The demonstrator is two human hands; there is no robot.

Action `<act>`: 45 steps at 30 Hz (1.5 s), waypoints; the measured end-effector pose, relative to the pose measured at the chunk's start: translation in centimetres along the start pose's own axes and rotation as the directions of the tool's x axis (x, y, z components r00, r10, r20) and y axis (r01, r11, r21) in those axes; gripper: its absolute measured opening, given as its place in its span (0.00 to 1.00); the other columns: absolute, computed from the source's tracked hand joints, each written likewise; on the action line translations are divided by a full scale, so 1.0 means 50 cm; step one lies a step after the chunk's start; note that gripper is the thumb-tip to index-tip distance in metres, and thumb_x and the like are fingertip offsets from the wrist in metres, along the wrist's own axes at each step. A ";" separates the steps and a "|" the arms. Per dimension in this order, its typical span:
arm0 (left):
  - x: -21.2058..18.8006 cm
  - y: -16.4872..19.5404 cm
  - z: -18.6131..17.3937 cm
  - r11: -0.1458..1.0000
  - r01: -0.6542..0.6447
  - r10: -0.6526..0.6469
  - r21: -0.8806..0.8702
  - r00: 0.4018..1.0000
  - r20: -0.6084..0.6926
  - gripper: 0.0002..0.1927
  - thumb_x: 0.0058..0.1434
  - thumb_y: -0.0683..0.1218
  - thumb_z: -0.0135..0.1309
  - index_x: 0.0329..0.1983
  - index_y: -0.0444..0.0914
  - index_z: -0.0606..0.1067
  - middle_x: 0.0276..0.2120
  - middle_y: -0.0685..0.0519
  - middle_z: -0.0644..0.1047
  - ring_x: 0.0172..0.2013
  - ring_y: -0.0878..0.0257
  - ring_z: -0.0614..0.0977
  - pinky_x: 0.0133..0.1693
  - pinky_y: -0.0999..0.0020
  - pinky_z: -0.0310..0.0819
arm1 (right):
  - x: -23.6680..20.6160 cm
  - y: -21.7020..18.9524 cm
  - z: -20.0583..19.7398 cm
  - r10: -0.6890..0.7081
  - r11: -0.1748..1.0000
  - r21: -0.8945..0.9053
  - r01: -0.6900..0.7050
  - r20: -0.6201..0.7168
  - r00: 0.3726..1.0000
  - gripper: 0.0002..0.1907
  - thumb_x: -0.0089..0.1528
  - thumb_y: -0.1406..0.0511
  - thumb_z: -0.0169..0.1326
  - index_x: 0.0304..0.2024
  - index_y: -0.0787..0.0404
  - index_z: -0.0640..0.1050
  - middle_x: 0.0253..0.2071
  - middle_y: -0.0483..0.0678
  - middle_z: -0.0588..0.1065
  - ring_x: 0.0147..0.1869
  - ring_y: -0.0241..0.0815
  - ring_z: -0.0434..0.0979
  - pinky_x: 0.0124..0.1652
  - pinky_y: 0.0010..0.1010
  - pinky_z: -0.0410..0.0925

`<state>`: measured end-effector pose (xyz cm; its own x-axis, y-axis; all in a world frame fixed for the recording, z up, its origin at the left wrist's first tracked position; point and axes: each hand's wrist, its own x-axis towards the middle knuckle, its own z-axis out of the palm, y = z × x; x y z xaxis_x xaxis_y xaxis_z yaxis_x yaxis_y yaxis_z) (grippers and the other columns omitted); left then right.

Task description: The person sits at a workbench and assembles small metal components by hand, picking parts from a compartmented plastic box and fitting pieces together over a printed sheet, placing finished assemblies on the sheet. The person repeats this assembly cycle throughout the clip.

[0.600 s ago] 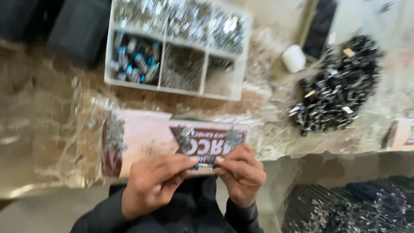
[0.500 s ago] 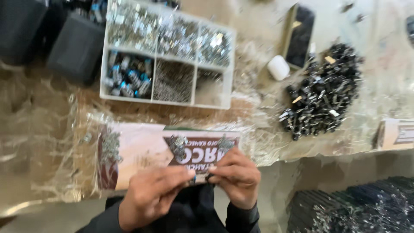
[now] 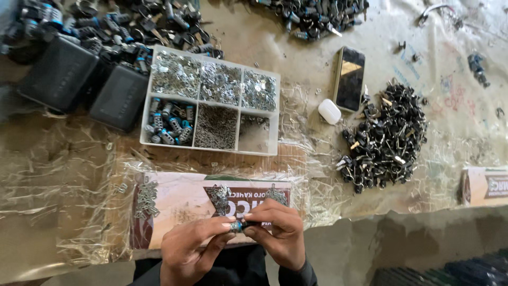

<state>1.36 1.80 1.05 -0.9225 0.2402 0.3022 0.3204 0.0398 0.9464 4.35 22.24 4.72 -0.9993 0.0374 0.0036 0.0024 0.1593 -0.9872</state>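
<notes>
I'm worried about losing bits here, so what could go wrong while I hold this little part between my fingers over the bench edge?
1. The small dark part is pinched only by fingertips of the left hand and right hand near the table's front edge; a slip might drop it to the floor.
2. Loose metal pieces lie on the crinkled plastic sheet right by your hands; a nudge could scatter them.

A flat white-and-brown printed cardboard package (image 3: 185, 204) is lying under clear film beside the hands; a second, similar one (image 3: 484, 186) is sitting far right. A dark-screened phone (image 3: 350, 78) is lying above.
</notes>
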 end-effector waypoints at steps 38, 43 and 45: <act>-0.049 -0.130 -0.020 0.968 0.242 -0.224 0.068 0.952 -0.211 0.13 0.62 0.38 0.62 0.49 0.33 0.78 0.36 0.46 0.84 0.39 0.64 0.86 0.46 0.69 0.81 | 0.334 0.058 -0.564 -0.337 0.263 -0.931 -0.254 -0.335 0.880 0.08 0.63 0.61 0.63 0.39 0.58 0.83 0.37 0.52 0.78 0.43 0.54 0.78 0.44 0.44 0.69; 0.011 -0.090 -0.012 0.959 0.210 -0.163 0.191 0.959 -0.232 0.11 0.56 0.42 0.65 0.42 0.35 0.81 0.34 0.49 0.85 0.33 0.66 0.88 0.36 0.71 0.83 | 0.203 0.069 -0.484 -0.679 0.388 -0.921 0.016 -0.275 0.681 0.12 0.68 0.77 0.62 0.53 0.68 0.78 0.59 0.59 0.76 0.62 0.54 0.75 0.59 0.41 0.70; 0.036 -0.068 -0.018 0.966 0.251 -0.240 0.062 0.960 -0.141 0.12 0.57 0.42 0.64 0.43 0.36 0.81 0.33 0.50 0.86 0.32 0.66 0.89 0.33 0.72 0.85 | 0.167 0.076 -0.442 -0.561 0.727 -0.680 0.095 -0.509 0.653 0.09 0.73 0.71 0.61 0.54 0.64 0.77 0.61 0.56 0.76 0.59 0.45 0.78 0.51 0.33 0.73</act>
<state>-1.58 1.23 -1.53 -0.9933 0.0847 0.0788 0.0915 0.1584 0.9831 -3.18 44.96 4.51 -0.6347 0.4371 0.6373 -0.0678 0.7900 -0.6093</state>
